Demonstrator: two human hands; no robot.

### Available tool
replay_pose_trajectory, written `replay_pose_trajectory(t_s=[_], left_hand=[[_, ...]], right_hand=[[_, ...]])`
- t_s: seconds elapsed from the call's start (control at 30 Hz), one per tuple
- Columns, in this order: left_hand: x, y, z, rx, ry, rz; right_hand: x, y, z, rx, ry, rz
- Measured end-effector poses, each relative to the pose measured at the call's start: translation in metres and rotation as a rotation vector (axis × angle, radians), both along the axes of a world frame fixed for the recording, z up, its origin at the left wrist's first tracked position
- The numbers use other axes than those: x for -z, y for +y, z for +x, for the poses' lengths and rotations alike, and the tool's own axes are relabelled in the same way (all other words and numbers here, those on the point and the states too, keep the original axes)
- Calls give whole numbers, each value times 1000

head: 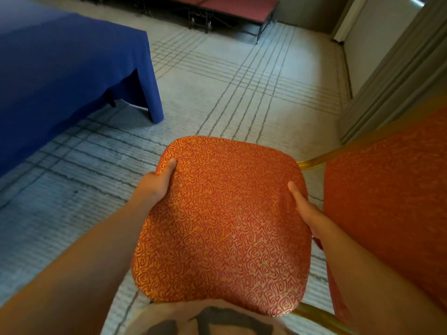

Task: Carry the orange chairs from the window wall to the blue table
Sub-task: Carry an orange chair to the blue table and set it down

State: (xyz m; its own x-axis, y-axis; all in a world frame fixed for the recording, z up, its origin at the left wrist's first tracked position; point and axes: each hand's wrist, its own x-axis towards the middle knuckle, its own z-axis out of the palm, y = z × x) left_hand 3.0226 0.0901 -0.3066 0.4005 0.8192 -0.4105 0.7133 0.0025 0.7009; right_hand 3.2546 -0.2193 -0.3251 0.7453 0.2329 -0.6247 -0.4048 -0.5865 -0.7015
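Pale shirt fabric with a dark print fills the bottom edge, and the near rim of a patterned seat overlaps it. On the seat's left side the thumb of the left hand presses flat on the upholstery while the other fingers wrap under the edge, out of sight. The right hand grips the opposite edge the same way, thumb lying along the top and fingers hidden beneath. Both hands thus hold the orange chair by its seat, just in front of the body. Its backrest stands at the right, joined by a gold frame; the legs cannot be seen. Beyond the seat spreads pale carpet with dark grid lines. The blue table, draped to the floor, stands ahead on the left, apart from the chair. Red-topped benches line the far wall.
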Motion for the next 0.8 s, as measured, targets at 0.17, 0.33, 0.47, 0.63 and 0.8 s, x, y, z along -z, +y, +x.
replay_pose_trajectory(t_s=[0.17, 0.33, 0.47, 0.63, 0.8], left_hand=[[7, 59, 74, -29, 4, -20], [13, 136, 163, -58, -12, -13], [-3, 211, 246, -49, -26, 1], [-22, 282, 345, -10, -69, 18], [-18, 346, 442, 20, -26, 10]], right_hand=[[26, 63, 88, 12, 41, -21], [41, 148, 180, 15, 65, -37], [39, 221, 261, 26, 69, -15], [24, 291, 367, 61, -13, 22], [8, 352, 446, 20, -69, 56]])
